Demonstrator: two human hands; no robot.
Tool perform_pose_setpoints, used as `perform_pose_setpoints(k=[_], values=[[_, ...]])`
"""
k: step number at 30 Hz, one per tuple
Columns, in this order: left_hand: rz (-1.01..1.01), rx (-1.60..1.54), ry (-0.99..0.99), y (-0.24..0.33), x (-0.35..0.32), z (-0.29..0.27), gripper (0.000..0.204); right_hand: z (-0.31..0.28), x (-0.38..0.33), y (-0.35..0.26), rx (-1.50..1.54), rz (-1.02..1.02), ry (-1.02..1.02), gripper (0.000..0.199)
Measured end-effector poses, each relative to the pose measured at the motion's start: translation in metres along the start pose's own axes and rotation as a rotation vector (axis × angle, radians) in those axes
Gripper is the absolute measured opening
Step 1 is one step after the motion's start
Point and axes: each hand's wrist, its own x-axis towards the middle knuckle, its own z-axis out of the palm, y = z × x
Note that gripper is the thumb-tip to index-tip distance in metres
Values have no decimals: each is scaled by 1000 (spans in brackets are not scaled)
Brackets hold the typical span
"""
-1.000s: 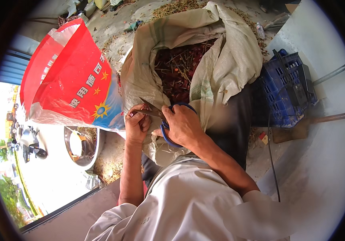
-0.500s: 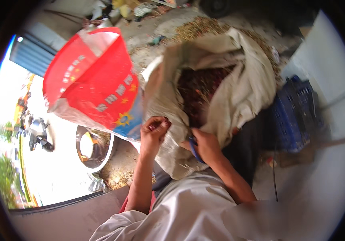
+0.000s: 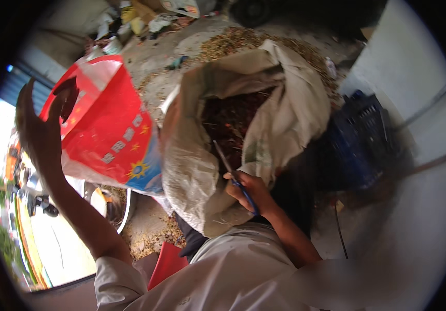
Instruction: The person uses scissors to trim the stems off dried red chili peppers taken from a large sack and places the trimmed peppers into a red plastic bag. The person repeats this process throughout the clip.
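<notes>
My left hand (image 3: 35, 127) is raised at the far left with its fingers spread, in front of the mouth of a red plastic bag (image 3: 114, 135). A small dark red chilli piece (image 3: 70, 96) is right at its thumb tip; whether they touch I cannot tell. My right hand (image 3: 249, 191) grips blue-handled scissors (image 3: 233, 173), whose blades point up into an open beige sack (image 3: 192, 171). The sack holds dried dark red chillies (image 3: 231, 122). The sack stands against my lap, and the red bag leans on its left side.
A dark blue plastic crate (image 3: 363, 137) stands right of the sack by a pale wall (image 3: 415, 78). A metal bowl (image 3: 116, 207) lies on the ground below the red bag. Chilli scraps (image 3: 238, 41) cover the ground behind. Litter lies at the top, and a motorbike (image 3: 41, 205) stands at far left.
My left hand has swung from beside the scissors out and up to the red bag's mouth, opening its fingers. The right hand with the scissors has stayed at the sack's edge.
</notes>
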Motion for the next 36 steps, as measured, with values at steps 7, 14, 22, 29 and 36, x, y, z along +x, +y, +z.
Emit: perform_pose_setpoints(k=[7, 14, 22, 29, 36], values=[[51, -887, -783, 188, -151, 86, 32, -20, 2, 39, 329, 124, 151, 61], [160, -412, -1168, 195, -242, 137, 30, -27, 0, 40, 341, 130, 127, 64], [-182, -737, -1007, 174, -236, 147, 15, -22, 8, 48, 357, 92, 103, 65], [96, -743, -659, 221, -237, 170, 41, -24, 8, 51, 407, 66, 104, 60], [5, -757, -1094, 223, -244, 176, 36, -25, 8, 52, 391, 62, 96, 59]])
